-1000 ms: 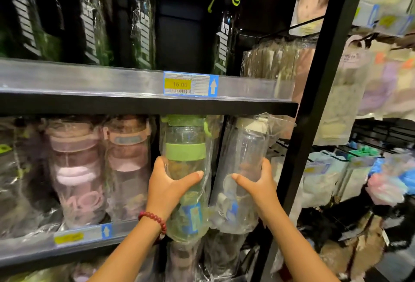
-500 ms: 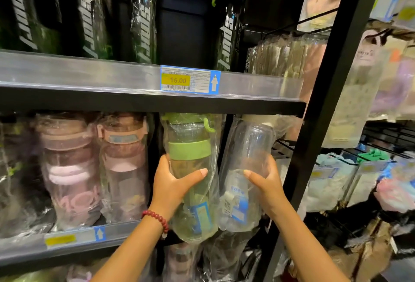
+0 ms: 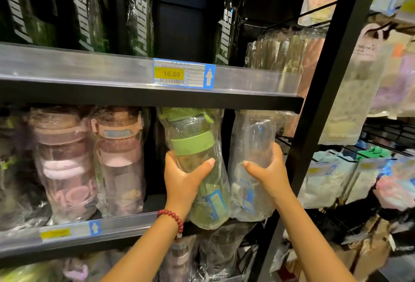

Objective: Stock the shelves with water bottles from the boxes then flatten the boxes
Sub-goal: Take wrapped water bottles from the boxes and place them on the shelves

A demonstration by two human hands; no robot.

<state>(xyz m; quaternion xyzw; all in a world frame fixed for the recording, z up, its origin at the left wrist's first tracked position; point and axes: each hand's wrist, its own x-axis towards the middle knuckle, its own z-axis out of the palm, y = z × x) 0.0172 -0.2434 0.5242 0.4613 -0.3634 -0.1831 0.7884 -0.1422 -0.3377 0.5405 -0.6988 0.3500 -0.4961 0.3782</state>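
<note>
My left hand (image 3: 184,178) grips a green-banded water bottle (image 3: 195,153) wrapped in clear plastic, its top under the upper shelf and its base at the front lip of the middle shelf (image 3: 125,225). My right hand (image 3: 267,169) grips a clear bottle (image 3: 251,140), also wrapped, just to the right of the green one. Both bottles lean slightly left. Two pink wrapped bottles (image 3: 119,160) stand to the left on the same shelf.
The upper shelf (image 3: 89,72) carries a 16.00 price tag (image 3: 183,73) and several tall black-and-green sports bottles (image 3: 139,12). A black upright post (image 3: 323,102) stands right of my right hand. Packaged goods (image 3: 350,106) hang beyond it. More wrapped bottles sit below.
Both hands have lifted their bottles higher and pushed them farther in over the middle shelf. The bottle bases now sit at the shelf's front lip.
</note>
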